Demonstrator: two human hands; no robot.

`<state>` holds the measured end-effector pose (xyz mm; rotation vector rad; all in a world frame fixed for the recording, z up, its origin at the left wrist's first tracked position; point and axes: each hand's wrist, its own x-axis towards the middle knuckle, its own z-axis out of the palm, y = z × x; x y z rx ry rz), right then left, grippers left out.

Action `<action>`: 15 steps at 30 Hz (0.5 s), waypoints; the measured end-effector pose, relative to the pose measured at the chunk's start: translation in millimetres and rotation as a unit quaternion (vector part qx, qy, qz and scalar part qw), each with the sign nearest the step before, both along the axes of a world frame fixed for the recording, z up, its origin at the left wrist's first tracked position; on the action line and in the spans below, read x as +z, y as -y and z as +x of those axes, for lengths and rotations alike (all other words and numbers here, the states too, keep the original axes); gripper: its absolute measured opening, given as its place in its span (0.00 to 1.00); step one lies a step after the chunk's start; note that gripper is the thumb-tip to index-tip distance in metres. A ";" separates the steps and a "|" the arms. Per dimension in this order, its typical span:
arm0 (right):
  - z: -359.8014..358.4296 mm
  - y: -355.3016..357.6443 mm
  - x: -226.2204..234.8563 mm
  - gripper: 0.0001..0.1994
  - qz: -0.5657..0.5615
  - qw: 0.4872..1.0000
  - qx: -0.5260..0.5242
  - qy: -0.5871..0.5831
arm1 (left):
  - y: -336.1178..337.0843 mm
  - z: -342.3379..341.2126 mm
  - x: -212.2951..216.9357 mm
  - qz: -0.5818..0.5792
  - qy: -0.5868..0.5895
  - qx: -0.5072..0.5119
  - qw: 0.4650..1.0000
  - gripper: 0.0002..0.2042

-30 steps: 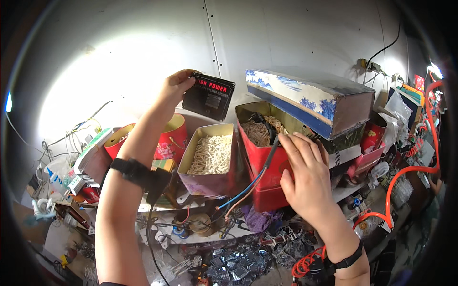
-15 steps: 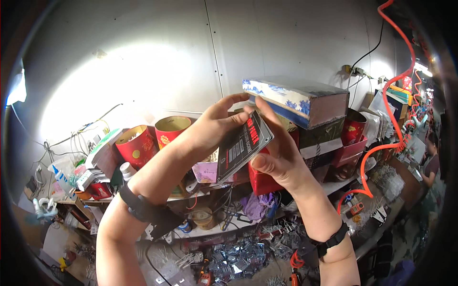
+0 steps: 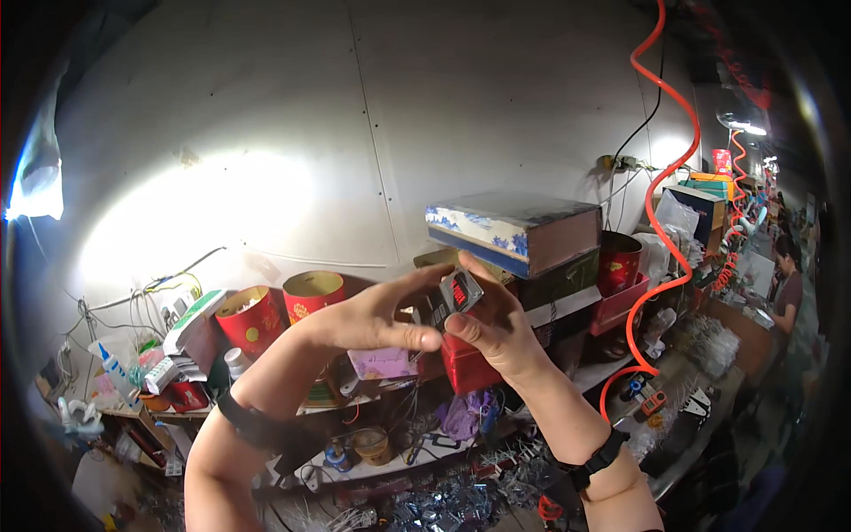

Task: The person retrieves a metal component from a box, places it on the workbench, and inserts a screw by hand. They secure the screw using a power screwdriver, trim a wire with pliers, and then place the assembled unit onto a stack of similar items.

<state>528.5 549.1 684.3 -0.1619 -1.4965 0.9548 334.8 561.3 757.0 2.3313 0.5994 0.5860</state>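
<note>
A dark grey, flat rectangular plate [image 3: 441, 306] with red and pale print is held up in front of me, above the shelf. It is tipped, so its face looks short. My right hand [image 3: 503, 332] grips its right side, thumb across the front edge and fingers behind. On the left side, my left hand [image 3: 377, 315] curves round the plate with thumb and fingers spread apart. Its thumb lies just below the plate; whether its fingertips touch the back is hidden. Black straps with dark pieces sit on both my forearms.
Behind my hands stand red tins [image 3: 312, 293], a stack of boxes topped by a blue-and-white box [image 3: 514, 232], and a red box [image 3: 470, 365]. A coiled orange hose [image 3: 691, 133] hangs at right. Shiny small parts [image 3: 443, 507] cover the bench below. Another person [image 3: 785, 284] sits far right.
The plate has turned so less of its face shows. My left thumb has come off its face and moved below it. My view has shifted, putting the boxes lower and further left.
</note>
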 end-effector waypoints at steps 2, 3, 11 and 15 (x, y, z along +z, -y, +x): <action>1.4 -5.7 -1.0 0.52 0.003 1.000 -0.002 0.004 | 7.7 2.2 0.4 0.028 -0.025 0.004 0.999 0.54; 1.3 -6.5 -2.4 0.52 -0.001 1.000 -0.006 0.009 | 4.9 2.4 -1.3 0.021 -0.024 0.002 0.999 0.53; 12.2 -5.5 -5.7 0.51 -0.026 0.999 0.019 0.037 | -1.4 4.9 -8.0 -0.023 0.001 -0.001 1.000 0.50; 11.9 0.1 -5.4 0.50 -0.047 0.998 0.030 -0.005 | -1.4 9.6 -7.5 -0.001 -0.014 0.001 1.000 0.50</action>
